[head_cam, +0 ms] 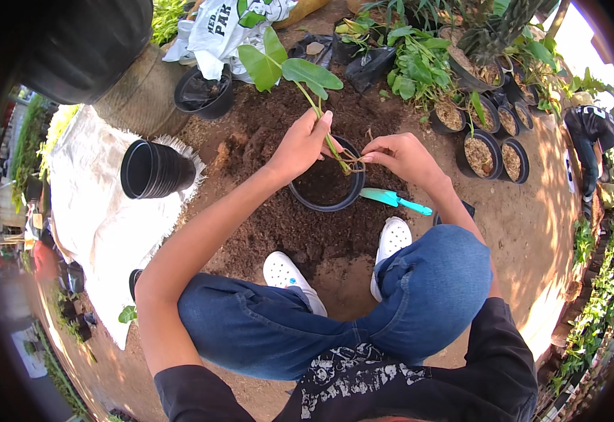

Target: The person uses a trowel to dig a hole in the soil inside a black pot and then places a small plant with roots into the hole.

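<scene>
My left hand (304,140) grips the green stems of a broad-leaved plant cutting (311,79) upright, its leaves above the hand. With the fingertips of my right hand (399,155) I pinch the thin brown roots (357,161) at the cutting's base. Both hands are above a round black plastic pot (328,204) partly filled with dark soil (323,182). A turquoise hand trowel (394,199) lies on the soil to the right of the pot, close to its rim.
Stacked black pots (156,169) lie on a white woven sheet (111,221) at left. Loose soil (280,227) surrounds the pot, near my white clogs (285,271). Potted plants (478,155) stand at upper right; a person (594,129) bends at the far right. A large dark container (85,47) is at upper left.
</scene>
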Motion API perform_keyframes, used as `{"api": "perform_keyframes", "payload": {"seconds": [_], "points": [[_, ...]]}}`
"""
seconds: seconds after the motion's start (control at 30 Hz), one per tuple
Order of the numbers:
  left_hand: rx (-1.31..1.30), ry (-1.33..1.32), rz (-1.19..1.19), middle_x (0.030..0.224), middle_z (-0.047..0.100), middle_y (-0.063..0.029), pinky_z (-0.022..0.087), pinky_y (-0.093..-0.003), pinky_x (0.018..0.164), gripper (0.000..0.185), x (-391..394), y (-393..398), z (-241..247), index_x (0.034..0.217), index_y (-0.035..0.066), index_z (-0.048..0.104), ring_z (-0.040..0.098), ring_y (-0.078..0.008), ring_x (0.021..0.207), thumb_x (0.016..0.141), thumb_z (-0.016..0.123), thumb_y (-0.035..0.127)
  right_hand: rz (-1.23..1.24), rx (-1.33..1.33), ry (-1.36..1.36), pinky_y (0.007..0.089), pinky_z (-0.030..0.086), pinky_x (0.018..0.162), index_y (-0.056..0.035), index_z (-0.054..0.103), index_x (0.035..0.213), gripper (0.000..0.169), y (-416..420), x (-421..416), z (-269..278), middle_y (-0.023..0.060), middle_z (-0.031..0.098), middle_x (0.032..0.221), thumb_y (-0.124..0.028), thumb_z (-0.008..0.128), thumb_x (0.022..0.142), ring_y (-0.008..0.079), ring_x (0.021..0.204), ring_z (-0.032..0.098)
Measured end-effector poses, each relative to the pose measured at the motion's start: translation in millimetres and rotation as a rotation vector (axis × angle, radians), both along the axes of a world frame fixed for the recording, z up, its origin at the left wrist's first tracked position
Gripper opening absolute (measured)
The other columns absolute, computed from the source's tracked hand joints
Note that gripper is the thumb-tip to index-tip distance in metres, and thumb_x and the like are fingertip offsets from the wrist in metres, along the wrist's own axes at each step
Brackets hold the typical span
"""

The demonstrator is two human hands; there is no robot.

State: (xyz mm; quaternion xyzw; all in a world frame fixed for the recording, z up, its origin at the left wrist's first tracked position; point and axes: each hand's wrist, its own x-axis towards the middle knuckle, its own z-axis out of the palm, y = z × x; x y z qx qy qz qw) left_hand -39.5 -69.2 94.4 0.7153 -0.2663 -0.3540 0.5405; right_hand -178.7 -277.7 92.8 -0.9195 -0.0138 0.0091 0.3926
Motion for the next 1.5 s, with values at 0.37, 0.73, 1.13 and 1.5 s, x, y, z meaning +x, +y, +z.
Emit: {"api": "perform_keyframes", "payload": {"seconds": [0.37, 0.73, 1.13, 1.5], "points": [[0.046, -0.447, -0.125, 0.090, 0.073, -0.0161, 0.054, -0.0435, 0.081, 0.018, 0, 6, -69, 0.113, 0.001, 0.059, 0.072, -0.0344, 0.089, 0.103, 0.053, 0.014, 0.135, 0.023, 0.237, 0.0432, 0.053, 0.082, -0.0114, 0.059, 0.142, 0.046, 7, 36, -87, 0.0239, 0.071, 0.094, -0.039, 0.047, 0.107, 0.0327, 0.087, 0.071], [0.275, -0.581, -0.119, 0.090, 0.071, -0.0223, 0.055, -0.0508, 0.077, 0.018, -5, 14, -109, 0.104, 0.002, 0.071, 0.069, -0.0416, 0.089, 0.096, 0.063, 0.016, 0.136, -0.101, 0.049, 0.0470, 0.054, 0.082, -0.0053, 0.069, 0.126, 0.034, 12, 15, -57, 0.0220, 0.072, 0.102, -0.025, 0.062, 0.098, 0.0381, 0.093, 0.070], [0.482, -0.515, -0.162, 0.084, 0.071, -0.0233, 0.057, -0.0498, 0.078, 0.018, 18, 12, -113, 0.095, 0.004, 0.075, 0.070, -0.0426, 0.085, 0.092, 0.065, 0.018, -0.156, 0.079, -0.062, 0.0373, 0.054, 0.079, -0.0068, 0.071, 0.122, 0.028, -14, -17, -74, 0.0122, 0.072, 0.104, -0.021, 0.064, 0.099, 0.0229, 0.085, 0.066], [0.350, -0.635, -0.202, 0.092, 0.074, -0.0180, 0.055, -0.0427, 0.078, 0.020, 19, 16, -101, 0.104, 0.000, 0.071, 0.074, -0.0311, 0.088, 0.089, 0.073, 0.013, -0.359, -0.112, 0.460, 0.0438, 0.054, 0.087, -0.0061, 0.071, 0.113, 0.035, -60, -69, -161, 0.0165, 0.073, 0.105, -0.036, 0.068, 0.094, 0.0315, 0.102, 0.070]]}}
